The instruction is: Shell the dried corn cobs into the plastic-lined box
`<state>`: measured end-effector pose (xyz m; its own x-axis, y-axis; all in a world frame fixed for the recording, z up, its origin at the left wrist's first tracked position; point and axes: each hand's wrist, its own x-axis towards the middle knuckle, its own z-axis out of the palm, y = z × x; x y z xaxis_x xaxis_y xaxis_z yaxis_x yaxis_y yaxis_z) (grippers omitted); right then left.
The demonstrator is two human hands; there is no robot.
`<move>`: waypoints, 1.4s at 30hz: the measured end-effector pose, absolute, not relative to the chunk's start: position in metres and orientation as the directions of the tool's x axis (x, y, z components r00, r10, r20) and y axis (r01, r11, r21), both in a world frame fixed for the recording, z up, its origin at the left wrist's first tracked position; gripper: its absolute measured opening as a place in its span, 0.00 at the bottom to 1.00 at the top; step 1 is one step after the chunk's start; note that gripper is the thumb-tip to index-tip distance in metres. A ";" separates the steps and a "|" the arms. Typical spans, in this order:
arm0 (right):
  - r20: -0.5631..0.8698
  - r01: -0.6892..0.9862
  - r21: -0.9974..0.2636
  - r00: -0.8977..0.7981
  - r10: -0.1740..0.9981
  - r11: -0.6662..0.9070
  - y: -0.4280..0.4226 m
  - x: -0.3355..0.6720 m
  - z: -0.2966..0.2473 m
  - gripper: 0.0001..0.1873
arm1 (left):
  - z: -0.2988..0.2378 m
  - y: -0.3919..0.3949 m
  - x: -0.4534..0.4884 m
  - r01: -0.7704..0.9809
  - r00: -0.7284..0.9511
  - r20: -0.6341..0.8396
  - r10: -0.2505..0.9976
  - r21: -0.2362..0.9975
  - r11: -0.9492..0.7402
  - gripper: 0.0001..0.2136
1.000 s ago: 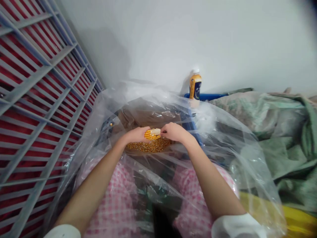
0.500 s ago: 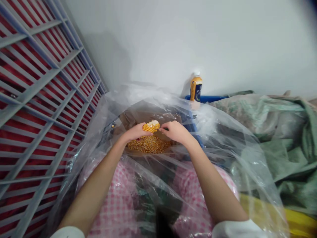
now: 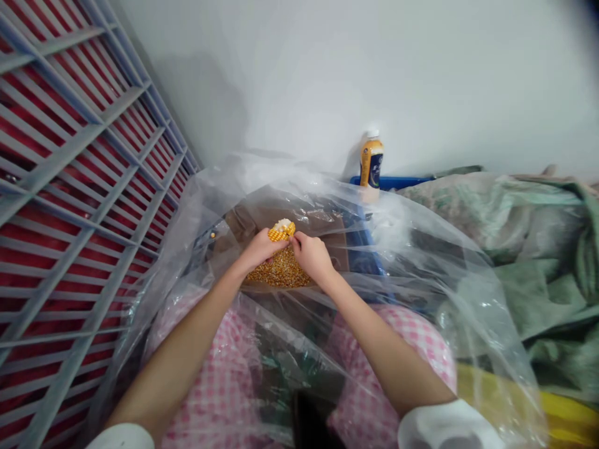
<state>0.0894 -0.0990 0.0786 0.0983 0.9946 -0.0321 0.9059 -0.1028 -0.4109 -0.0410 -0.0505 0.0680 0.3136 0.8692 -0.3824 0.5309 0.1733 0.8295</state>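
Observation:
My left hand (image 3: pixel 259 247) grips a half-stripped corn cob (image 3: pixel 281 229), its bare white end pointing up and away. My right hand (image 3: pixel 309 255) is closed with its fingertips pressed against the cob's yellow kernels. Below both hands lies a heap of loose corn kernels (image 3: pixel 279 273) in a brown cardboard box (image 3: pixel 262 215). A big clear plastic sheet (image 3: pixel 421 262) is draped round the box and over my lap in pink checked trousers (image 3: pixel 219 374).
A grey metal grille (image 3: pixel 70 187) over red stands at the left. An orange drink bottle (image 3: pixel 371 161) stands by the white wall on a blue edge (image 3: pixel 393 182). Green woven sacks (image 3: pixel 528 249) pile up at the right, with something yellow (image 3: pixel 561 411) below them.
The cob has tilted from lying sideways to pointing up. My right hand has moved left and closer, from the cob's bare end onto its kernels.

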 end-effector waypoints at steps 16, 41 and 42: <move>-0.025 0.863 -0.504 0.016 1.000 -0.027 -0.095 0.111 0.112 0.16 | 0.080 -0.042 -0.048 0.317 0.345 -0.353 0.869 0.916 0.246 0.29; 0.074 0.945 -0.326 -0.020 0.997 0.043 -0.095 0.095 0.062 0.18 | 0.064 -0.050 -0.041 0.131 0.300 -0.501 0.812 0.864 0.486 0.20; 0.086 0.926 -0.374 -0.015 0.996 0.046 -0.094 0.096 0.060 0.18 | 0.064 -0.049 -0.042 0.115 0.316 -0.507 0.802 0.860 0.498 0.20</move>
